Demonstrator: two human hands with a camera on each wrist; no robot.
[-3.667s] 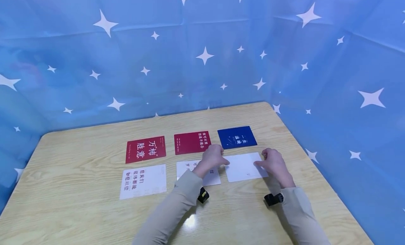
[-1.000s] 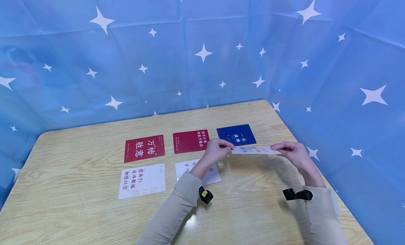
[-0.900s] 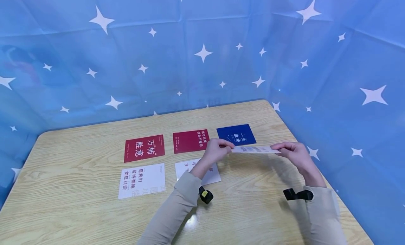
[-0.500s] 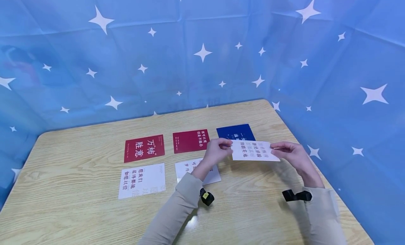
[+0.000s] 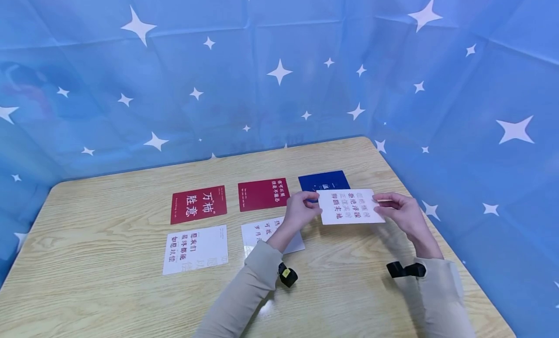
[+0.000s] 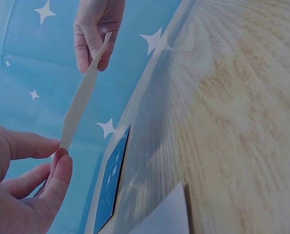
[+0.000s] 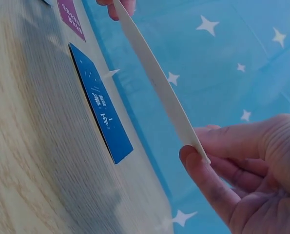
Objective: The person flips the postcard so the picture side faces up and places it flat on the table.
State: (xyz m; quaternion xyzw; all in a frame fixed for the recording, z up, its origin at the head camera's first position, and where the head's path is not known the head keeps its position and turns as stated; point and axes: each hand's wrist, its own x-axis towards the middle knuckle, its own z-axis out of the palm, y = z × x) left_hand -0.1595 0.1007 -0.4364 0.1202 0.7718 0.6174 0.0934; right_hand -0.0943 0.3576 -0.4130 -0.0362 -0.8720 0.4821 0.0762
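A white card [image 5: 351,206] with rows of printed characters is held above the table, its printed side toward the head camera. My left hand [image 5: 299,213] pinches its left edge between thumb and fingers. The right hand [image 5: 402,216] pinches the opposite edge the same way. In both wrist views the card appears nearly edge-on, slightly bowed. Behind it, a blue card [image 5: 324,180] lies on the table, partly covered in the head view. A white card with characters [image 5: 290,238] lies under my left wrist, partly hidden by the forearm.
Two red cards, one at the far left [image 5: 198,205] and one in the middle [image 5: 263,195], lie in the back row. Another white card [image 5: 196,250] lies at the front left. The wooden table [image 5: 109,280] meets a blue star-patterned curtain [image 5: 174,61] behind and at the sides.
Both hands have lifted the white card off the table; its blank face showed before. It has tilted from nearly edge-on until its printed side shows fully. The other cards stay put.
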